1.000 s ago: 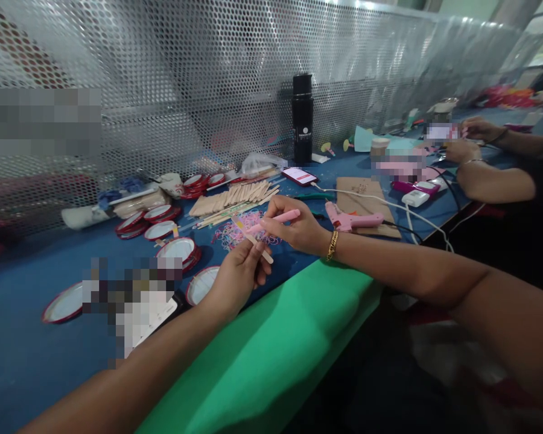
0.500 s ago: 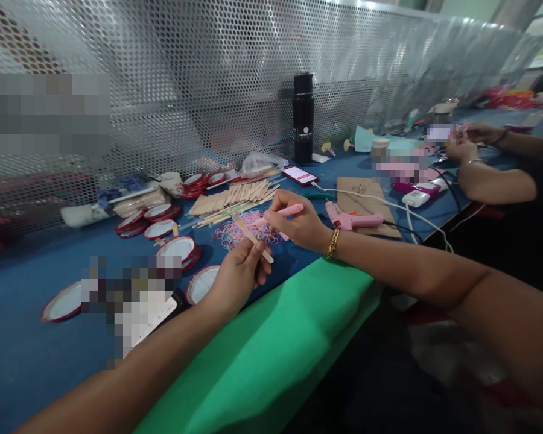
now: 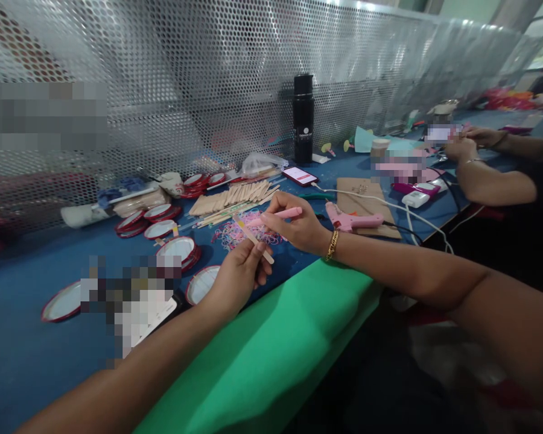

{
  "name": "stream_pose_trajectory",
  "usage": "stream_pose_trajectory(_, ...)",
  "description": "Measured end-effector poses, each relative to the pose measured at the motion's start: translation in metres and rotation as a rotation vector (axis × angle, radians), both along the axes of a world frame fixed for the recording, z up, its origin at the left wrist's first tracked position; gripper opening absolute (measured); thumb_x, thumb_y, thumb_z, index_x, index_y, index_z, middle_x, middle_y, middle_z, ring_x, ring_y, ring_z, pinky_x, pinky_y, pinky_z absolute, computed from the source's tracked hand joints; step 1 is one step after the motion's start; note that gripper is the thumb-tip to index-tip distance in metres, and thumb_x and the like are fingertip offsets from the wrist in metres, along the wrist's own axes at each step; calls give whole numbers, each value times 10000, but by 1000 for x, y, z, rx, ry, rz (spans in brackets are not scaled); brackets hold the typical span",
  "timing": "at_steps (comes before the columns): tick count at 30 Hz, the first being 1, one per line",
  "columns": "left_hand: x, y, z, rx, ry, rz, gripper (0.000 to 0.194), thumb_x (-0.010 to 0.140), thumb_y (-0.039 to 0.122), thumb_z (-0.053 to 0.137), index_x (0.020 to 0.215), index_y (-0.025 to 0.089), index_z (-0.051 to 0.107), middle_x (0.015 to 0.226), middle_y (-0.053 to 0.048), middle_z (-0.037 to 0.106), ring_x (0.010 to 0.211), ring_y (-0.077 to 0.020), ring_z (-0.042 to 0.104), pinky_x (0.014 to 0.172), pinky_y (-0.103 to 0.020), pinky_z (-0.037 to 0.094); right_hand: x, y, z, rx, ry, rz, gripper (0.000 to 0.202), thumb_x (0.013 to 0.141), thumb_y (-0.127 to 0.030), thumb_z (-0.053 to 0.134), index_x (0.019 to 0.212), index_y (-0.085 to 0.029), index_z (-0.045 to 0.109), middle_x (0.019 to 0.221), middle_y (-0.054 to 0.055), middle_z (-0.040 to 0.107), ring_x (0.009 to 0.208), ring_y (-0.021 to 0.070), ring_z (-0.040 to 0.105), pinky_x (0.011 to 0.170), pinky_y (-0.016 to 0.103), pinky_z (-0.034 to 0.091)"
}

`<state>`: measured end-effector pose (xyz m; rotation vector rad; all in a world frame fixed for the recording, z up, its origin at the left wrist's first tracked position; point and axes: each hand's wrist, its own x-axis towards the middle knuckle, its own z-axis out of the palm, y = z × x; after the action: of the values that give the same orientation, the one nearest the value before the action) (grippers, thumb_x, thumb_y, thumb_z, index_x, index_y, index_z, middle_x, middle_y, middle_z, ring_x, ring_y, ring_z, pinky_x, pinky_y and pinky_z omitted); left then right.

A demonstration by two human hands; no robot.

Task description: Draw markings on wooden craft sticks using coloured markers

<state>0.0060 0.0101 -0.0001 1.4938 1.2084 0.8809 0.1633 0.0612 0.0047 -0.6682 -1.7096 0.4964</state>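
My left hand pinches a flat wooden craft stick, held at a slant with a yellow patch near its upper end. In my right hand is a pink marker, gripped like a pen. Its front end points at the stick's upper part; whether the two touch, I cannot tell. Just behind both hands lies a tangle of thin pink, blue and white strands. More craft sticks lie in a heap beyond it. A pink glue gun rests right of my right hand, partly on a cardboard piece.
Red-rimmed white discs lie left of my hands. A black bottle and a phone stand behind. White cables run rightward. Green cloth covers the near edge. A co-worker's hands are at the far right.
My right hand has shifted slightly left, bringing the marker closer to the stick. My left hand and the stick have stayed nearly still.
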Motion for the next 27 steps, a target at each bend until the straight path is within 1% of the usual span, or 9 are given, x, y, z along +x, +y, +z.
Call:
stream_pose_trajectory(3, 0, 0, 0, -3, 6, 1, 227, 901, 352, 477, 769, 186, 558, 531, 58, 562, 392, -63, 455, 374, -161, 322, -1, -1, 1, -19, -13, 9, 199, 825, -261, 573, 657, -203, 482, 634, -36, 515, 593, 116, 476, 594, 276, 410)
stream_pose_trajectory(10, 0, 0, 0, -10, 0, 2, 227, 899, 354, 484, 760, 189, 554, 534, 56, 566, 392, -67, 459, 373, -164, 321, -1, 0, -1, -6, -14, 39, 190, 838, -264, 575, 676, -201, 499, 645, -30, 524, 599, 119, 484, 594, 279, 417)
stream_pose_trajectory(15, 0, 0, 0, 10, 29, 1, 228, 907, 347, 481, 756, 189, 546, 551, 50, 569, 404, -67, 462, 379, -163, 327, -1, 1, -3, -3, -47, 21, 176, 844, -267, 580, 694, -199, 517, 650, -33, 534, 610, 117, 493, 606, 273, 424)
stream_pose_trajectory(20, 1, 0, 1, 1, 25, 3, 233, 906, 341, 473, 745, 189, 544, 543, 53, 562, 406, -66, 459, 384, -161, 326, -2, 1, -1, 7, -42, 4, 173, 823, -234, 574, 666, -197, 510, 641, -30, 527, 605, 120, 488, 595, 275, 413)
stream_pose_trajectory(27, 0, 0, -1, -6, -4, 15, 236, 880, 380, 505, 753, 190, 559, 527, 57, 562, 397, -70, 466, 377, -164, 324, -2, 1, 0, -7, -35, -33, 178, 802, -216, 562, 642, -202, 486, 624, -37, 514, 595, 118, 472, 592, 274, 403)
